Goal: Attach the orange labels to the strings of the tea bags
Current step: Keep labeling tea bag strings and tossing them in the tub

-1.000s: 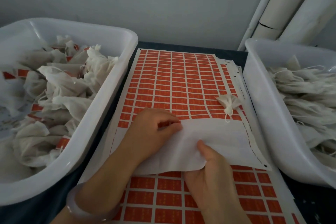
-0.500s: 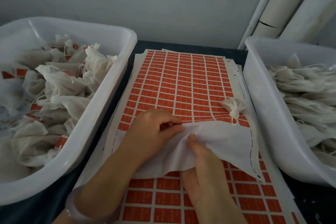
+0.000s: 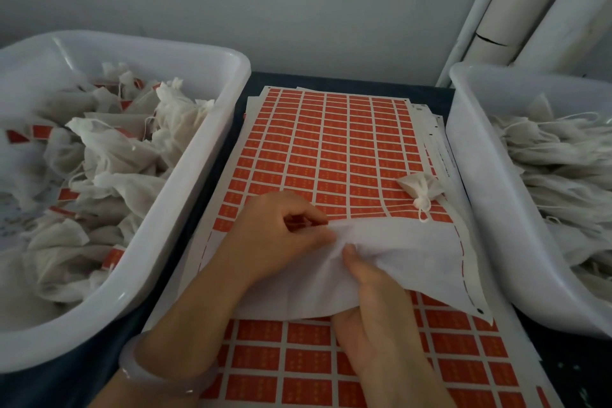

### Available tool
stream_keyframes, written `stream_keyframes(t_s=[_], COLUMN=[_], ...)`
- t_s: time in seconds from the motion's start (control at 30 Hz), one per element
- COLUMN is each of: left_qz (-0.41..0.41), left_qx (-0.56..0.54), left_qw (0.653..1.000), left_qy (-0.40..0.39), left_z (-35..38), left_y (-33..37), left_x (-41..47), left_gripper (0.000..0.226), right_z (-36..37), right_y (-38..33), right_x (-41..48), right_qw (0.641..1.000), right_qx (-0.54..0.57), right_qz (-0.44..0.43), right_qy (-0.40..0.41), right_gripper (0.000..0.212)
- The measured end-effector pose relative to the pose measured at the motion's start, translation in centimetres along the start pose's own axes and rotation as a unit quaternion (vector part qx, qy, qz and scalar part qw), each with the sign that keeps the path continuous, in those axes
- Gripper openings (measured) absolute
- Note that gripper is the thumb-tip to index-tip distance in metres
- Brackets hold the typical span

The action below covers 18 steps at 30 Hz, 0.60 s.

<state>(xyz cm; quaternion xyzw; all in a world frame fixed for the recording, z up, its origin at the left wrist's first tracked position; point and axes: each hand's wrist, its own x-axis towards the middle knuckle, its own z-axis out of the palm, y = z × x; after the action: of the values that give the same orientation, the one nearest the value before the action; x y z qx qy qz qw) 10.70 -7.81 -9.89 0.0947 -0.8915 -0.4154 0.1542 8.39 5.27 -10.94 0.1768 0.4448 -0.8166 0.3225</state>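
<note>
Orange labels (image 3: 331, 149) sat in a grid on the top sheet of a stack, centre of frame, between the two bins. The sheet's near end was a plain white flap (image 3: 407, 252), rumpled and lifted off the next label sheet (image 3: 298, 361) at bottom centre.

Left hand (image 3: 275, 242), centre frame: fingers curled in, thumb and forefinger pinched at the flap's upper edge. Couldn't tell whether a label was between them.

Right hand (image 3: 374, 301), lower centre: thumb on top of the flap, the other fingers tucked under it, grasping it.

One tea bag (image 3: 422, 189) lay loose on the label grid at centre right, its string trailing down onto the flap.

Left bin (image 3: 185, 195), left of frame: tea bags heaped, orange tags visible among them. Right bin (image 3: 477, 182), right of frame: tea bags with white strings.

Pale bracelet (image 3: 165, 378) sat on the left wrist, bottom left.
</note>
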Motion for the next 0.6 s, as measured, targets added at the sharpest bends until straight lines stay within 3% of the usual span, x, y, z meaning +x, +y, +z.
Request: stream_keyframes(t_s=[0.33,0.47,0.6], left_qz=[-0.049,-0.052,-0.055], left_qx=[-0.043,-0.036,-0.023], left_qw=[0.996,0.998,0.998], left_qy=[0.058,-0.005,0.021], left_z=[0.07,-0.02,0.14], left_y=[-0.17,-0.14,-0.36], left_x=[0.48,0.58,0.84], left_gripper=[0.019,0.011,0.019], right_z=[0.06,-0.01,0.09], right_y=[-0.09,-0.23,-0.25], right_x=[-0.22,-0.39,-0.44], right_qw=[1.0,1.0,0.999], right_qx=[-0.001,0.002,0.006], right_qz=[0.008,0.02,0.027], right_qy=[0.018,0.006,0.017], right_gripper=[0.012,0.011,0.009])
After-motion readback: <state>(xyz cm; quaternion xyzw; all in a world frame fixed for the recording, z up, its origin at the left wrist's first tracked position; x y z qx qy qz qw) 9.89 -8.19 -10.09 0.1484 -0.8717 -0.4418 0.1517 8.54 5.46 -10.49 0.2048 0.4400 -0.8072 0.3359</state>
